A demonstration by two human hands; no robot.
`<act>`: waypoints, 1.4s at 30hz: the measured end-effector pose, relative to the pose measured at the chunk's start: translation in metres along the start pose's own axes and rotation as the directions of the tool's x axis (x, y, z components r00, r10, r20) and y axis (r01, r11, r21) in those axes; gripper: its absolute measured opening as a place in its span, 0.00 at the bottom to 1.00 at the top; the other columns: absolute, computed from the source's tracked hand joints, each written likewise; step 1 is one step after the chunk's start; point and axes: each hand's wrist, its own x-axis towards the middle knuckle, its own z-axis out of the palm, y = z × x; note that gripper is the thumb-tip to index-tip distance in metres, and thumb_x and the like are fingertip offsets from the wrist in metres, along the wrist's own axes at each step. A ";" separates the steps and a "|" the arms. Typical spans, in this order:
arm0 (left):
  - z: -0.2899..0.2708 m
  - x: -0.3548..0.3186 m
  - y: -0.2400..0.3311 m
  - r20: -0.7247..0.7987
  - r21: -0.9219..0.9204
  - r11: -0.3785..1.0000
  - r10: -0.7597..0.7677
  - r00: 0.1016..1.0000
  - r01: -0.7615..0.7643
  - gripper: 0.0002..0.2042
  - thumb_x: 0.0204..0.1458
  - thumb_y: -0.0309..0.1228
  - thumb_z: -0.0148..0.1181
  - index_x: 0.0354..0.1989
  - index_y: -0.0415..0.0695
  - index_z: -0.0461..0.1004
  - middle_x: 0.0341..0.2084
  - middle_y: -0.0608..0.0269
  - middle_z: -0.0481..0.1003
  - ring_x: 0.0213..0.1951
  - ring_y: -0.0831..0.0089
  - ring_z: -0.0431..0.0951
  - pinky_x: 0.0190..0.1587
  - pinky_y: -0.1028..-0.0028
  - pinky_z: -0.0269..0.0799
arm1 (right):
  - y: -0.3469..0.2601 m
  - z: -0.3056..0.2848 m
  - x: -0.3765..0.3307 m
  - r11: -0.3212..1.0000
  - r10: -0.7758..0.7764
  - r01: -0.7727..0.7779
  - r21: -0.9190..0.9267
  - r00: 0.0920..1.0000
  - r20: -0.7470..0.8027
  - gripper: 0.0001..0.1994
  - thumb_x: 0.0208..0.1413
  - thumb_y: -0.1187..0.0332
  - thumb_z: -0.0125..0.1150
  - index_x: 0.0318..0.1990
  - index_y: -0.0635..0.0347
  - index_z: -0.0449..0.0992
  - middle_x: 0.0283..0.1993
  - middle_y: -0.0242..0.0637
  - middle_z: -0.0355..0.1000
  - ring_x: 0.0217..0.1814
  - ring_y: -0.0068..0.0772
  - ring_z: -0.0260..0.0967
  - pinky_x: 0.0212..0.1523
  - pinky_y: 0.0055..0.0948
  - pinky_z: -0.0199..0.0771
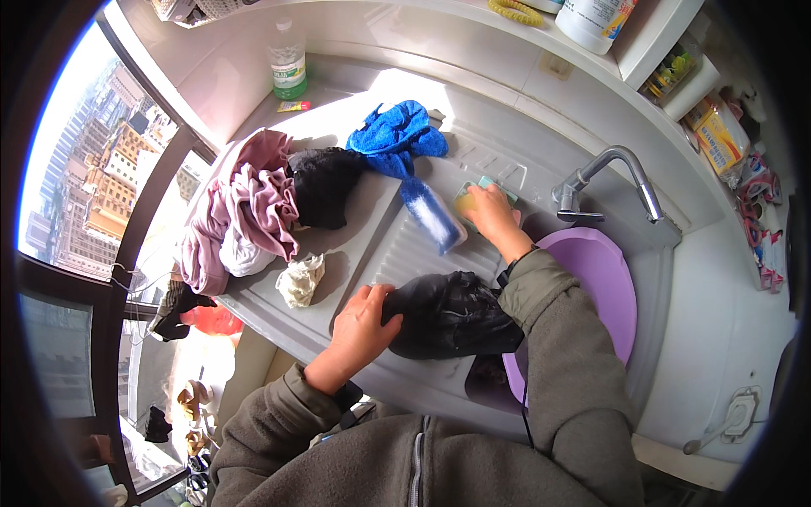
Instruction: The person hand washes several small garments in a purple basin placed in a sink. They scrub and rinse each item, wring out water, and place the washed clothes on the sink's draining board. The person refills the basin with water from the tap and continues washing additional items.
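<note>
A wet black garment point(452, 317) lies bunched on the ribbed washboard part of the grey sink counter, its right end reaching to the purple basin point(621, 287). My left hand point(359, 331) holds its left edge, thumb and fingers closed on the cloth. Farther up, my right hand point(494, 215) has its fingers around a yellowish bar of soap point(464, 204) at a teal soap dish point(486, 182). Just left of that hand lies a scrubbing brush point(432, 215) with blue and white bristles. The right forearm passes over the garment's right end.
Pink clothes point(245, 198), a black cloth point(325, 182), a blue towel point(397, 135) and a crumpled cream cloth point(300, 280) lie on the counter. A bottle of green liquid point(287, 63) stands in the far left corner. The chrome faucet point(612, 177) arches near the basin.
</note>
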 end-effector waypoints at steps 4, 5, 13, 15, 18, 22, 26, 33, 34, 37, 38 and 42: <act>0.002 -0.002 -0.006 -0.008 0.094 0.996 -0.001 1.000 0.001 0.20 0.51 0.32 0.66 0.54 0.45 0.73 0.39 0.54 0.78 0.42 0.54 0.81 0.43 0.60 0.77 | 0.001 0.004 0.001 0.971 0.133 -0.141 0.194 0.990 0.057 0.22 0.48 0.63 0.77 0.50 0.56 0.76 0.50 0.45 0.74 0.54 0.49 0.73 0.53 0.45 0.74; 0.003 -0.002 -0.008 0.004 0.061 0.998 -0.036 0.999 0.036 0.20 0.51 0.31 0.65 0.53 0.45 0.74 0.37 0.55 0.79 0.40 0.55 0.81 0.42 0.60 0.77 | 0.002 0.005 0.003 0.971 0.130 -0.151 0.185 0.984 0.120 0.22 0.48 0.63 0.77 0.49 0.56 0.76 0.50 0.45 0.75 0.54 0.50 0.74 0.53 0.45 0.74; -0.002 -0.004 -0.015 -0.119 0.128 0.986 -0.093 0.989 0.108 0.16 0.52 0.30 0.62 0.51 0.47 0.74 0.33 0.59 0.80 0.38 0.54 0.82 0.40 0.57 0.76 | -0.006 -0.002 0.015 0.963 0.216 -0.250 0.099 0.938 0.271 0.22 0.51 0.60 0.74 0.51 0.60 0.76 0.48 0.45 0.79 0.52 0.47 0.77 0.51 0.42 0.74; -0.002 -0.006 -0.016 -0.087 0.141 0.985 -0.087 0.992 0.098 0.15 0.52 0.30 0.62 0.50 0.48 0.74 0.33 0.59 0.80 0.38 0.55 0.82 0.39 0.58 0.76 | -0.011 -0.008 0.013 0.966 0.184 -0.224 0.127 0.946 0.268 0.24 0.51 0.58 0.73 0.52 0.61 0.76 0.48 0.46 0.80 0.51 0.48 0.78 0.52 0.43 0.74; -0.001 -0.009 -0.017 -0.094 0.143 0.987 -0.060 0.994 0.073 0.15 0.52 0.31 0.65 0.48 0.47 0.75 0.31 0.60 0.80 0.36 0.58 0.82 0.38 0.60 0.77 | -0.020 -0.024 -0.002 0.956 0.184 -0.182 0.231 0.983 0.013 0.23 0.53 0.65 0.72 0.53 0.65 0.73 0.47 0.56 0.79 0.51 0.59 0.76 0.51 0.46 0.76; -0.006 -0.012 -0.026 -0.013 0.018 0.991 -0.135 0.991 0.135 0.14 0.52 0.33 0.68 0.46 0.46 0.74 0.32 0.59 0.82 0.37 0.57 0.83 0.38 0.61 0.77 | -0.032 -0.064 -0.052 0.826 0.150 -0.034 0.563 0.975 -0.162 0.17 0.59 0.74 0.64 0.55 0.63 0.72 0.46 0.47 0.78 0.48 0.43 0.78 0.48 0.37 0.78; -0.011 -0.013 -0.034 0.016 -0.126 0.989 -0.078 0.997 0.079 0.16 0.51 0.31 0.69 0.47 0.45 0.75 0.32 0.59 0.84 0.36 0.58 0.84 0.39 0.62 0.78 | -0.072 -0.082 -0.137 0.520 -0.028 0.021 0.854 1.000 -0.008 0.15 0.65 0.79 0.56 0.58 0.62 0.71 0.50 0.34 0.71 0.48 0.25 0.71 0.49 0.26 0.75; -0.001 -0.018 -0.033 0.078 -0.089 0.995 0.046 0.996 -0.039 0.18 0.47 0.27 0.65 0.48 0.43 0.72 0.31 0.54 0.82 0.36 0.51 0.82 0.38 0.57 0.77 | -0.158 0.003 -0.203 0.930 -0.341 0.345 0.125 0.939 -0.053 0.27 0.61 0.62 0.62 0.65 0.65 0.67 0.72 0.46 0.59 0.70 0.49 0.58 0.70 0.45 0.60; 0.000 -0.018 -0.033 0.040 0.018 0.997 0.069 0.997 -0.069 0.19 0.46 0.26 0.65 0.48 0.43 0.71 0.30 0.54 0.81 0.36 0.50 0.82 0.38 0.56 0.77 | -0.163 0.010 -0.204 0.935 -0.334 0.337 0.113 0.942 -0.045 0.30 0.60 0.59 0.62 0.66 0.65 0.66 0.73 0.46 0.57 0.72 0.49 0.55 0.71 0.46 0.58; 0.001 -0.016 -0.032 0.010 0.040 0.989 0.143 0.990 -0.143 0.20 0.44 0.26 0.64 0.48 0.43 0.70 0.29 0.54 0.79 0.35 0.49 0.81 0.37 0.54 0.76 | -0.161 0.013 -0.204 0.916 -0.400 0.400 0.037 0.916 -0.024 0.34 0.58 0.55 0.62 0.69 0.64 0.65 0.75 0.45 0.56 0.73 0.49 0.54 0.72 0.47 0.57; 0.000 -0.014 -0.033 0.054 0.055 0.989 0.135 0.989 -0.138 0.20 0.44 0.26 0.64 0.48 0.43 0.70 0.28 0.54 0.79 0.35 0.49 0.81 0.37 0.54 0.76 | -0.157 0.010 -0.203 0.908 -0.419 0.420 0.015 0.908 -0.013 0.35 0.58 0.54 0.62 0.69 0.64 0.65 0.75 0.45 0.56 0.73 0.49 0.54 0.72 0.46 0.57; -0.006 -0.006 -0.039 0.058 0.108 0.981 0.155 0.986 -0.161 0.20 0.42 0.26 0.63 0.47 0.44 0.70 0.28 0.54 0.79 0.34 0.50 0.81 0.36 0.54 0.76 | -0.136 -0.002 -0.196 0.847 -0.531 0.531 -0.012 0.847 0.013 0.35 0.51 0.59 0.68 0.67 0.62 0.68 0.74 0.40 0.59 0.72 0.42 0.57 0.70 0.43 0.61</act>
